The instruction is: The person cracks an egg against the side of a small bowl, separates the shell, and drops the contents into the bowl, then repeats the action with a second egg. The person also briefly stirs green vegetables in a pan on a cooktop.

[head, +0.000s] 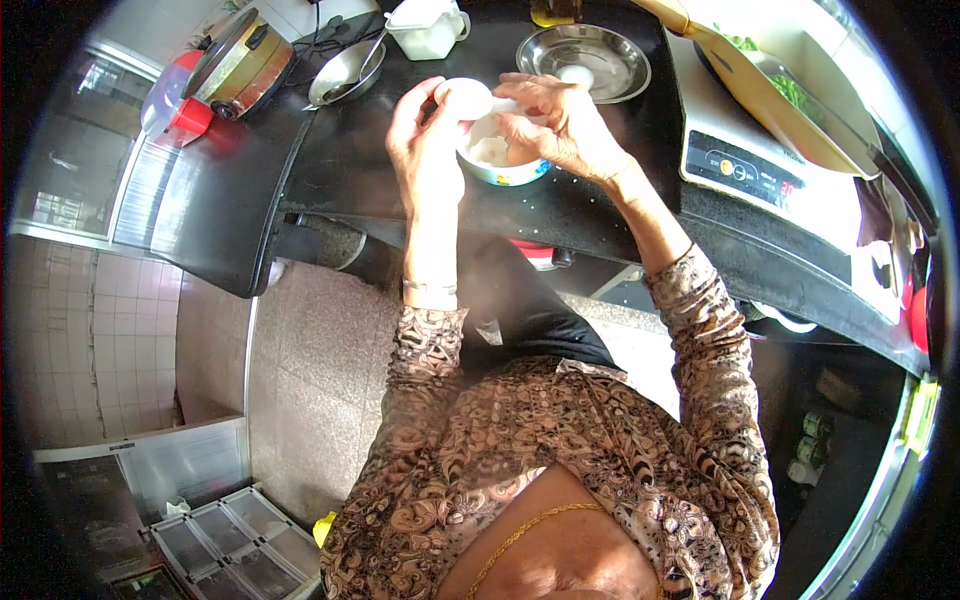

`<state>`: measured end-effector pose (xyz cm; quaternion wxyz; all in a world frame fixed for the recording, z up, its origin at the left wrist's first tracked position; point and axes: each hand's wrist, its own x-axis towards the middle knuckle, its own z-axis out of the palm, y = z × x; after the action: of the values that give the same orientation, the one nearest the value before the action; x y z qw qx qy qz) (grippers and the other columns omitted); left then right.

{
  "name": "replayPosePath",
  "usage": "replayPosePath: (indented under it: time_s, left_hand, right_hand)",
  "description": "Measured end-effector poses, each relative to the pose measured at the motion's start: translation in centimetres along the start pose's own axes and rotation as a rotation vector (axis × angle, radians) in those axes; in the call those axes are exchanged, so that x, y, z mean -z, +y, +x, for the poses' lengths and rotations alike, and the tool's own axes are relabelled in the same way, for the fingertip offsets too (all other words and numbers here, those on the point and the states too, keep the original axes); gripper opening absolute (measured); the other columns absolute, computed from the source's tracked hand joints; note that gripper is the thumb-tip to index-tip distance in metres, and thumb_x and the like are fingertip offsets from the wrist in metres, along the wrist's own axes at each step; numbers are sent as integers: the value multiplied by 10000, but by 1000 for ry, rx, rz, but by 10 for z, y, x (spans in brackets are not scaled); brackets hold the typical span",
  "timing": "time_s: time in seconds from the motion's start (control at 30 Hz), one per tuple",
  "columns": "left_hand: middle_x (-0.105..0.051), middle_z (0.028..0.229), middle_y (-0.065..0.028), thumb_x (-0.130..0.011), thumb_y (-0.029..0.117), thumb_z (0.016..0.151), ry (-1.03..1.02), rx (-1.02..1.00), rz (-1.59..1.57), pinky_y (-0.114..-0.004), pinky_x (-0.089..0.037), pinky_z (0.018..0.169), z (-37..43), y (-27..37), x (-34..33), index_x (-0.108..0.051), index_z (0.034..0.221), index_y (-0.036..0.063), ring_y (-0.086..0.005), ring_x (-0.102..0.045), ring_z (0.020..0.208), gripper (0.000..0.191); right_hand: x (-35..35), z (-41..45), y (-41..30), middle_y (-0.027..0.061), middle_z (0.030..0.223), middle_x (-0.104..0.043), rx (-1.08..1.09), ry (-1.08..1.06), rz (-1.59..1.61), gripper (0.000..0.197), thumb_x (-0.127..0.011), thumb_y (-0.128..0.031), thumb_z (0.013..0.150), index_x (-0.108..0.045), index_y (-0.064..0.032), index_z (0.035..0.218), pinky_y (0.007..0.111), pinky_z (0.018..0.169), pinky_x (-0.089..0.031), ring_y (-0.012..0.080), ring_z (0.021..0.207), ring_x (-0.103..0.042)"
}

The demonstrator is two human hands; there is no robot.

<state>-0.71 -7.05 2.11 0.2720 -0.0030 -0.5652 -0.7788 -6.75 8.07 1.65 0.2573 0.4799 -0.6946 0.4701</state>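
Observation:
A white egg (469, 99), apparently peeled, is held by the fingers and thumb of my left hand (429, 154) at the bowl's left rim. Just to its right, my right hand (581, 131) hangs over the bowl with thumb and forefinger apart; nothing shows between them. Under both hands stands a white bowl (501, 176) with a coloured pattern on its outside. White pieces that look like eggshell (491, 150) lie in it. Behind my right hand, a round stainless steel plate (631, 73) holds another white egg (576, 76), partly covered by my fingers.
White crumbs dot the black countertop (540, 206). An induction cooker (750, 169) on the right carries a pan (832, 146) with greens. Further back are a white lidded container (426, 34), a metal bowl with a spoon (349, 71) and an electric pot (244, 67).

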Motion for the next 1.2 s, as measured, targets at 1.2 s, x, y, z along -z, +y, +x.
replayPosePath:
  time_s: [1.2]
  left_hand:
    - [-629,929,-173,-441,369,954,-83,419,-268,-265,-512,561,8,3,24,-518,1107,-54,-233,-648,730,456]
  right_hand:
    - [7,1,-23,115,917,-644,-372,-120,392,312,-620,-130,781,-607,18,1056,279,742,-488,132,816,-606]
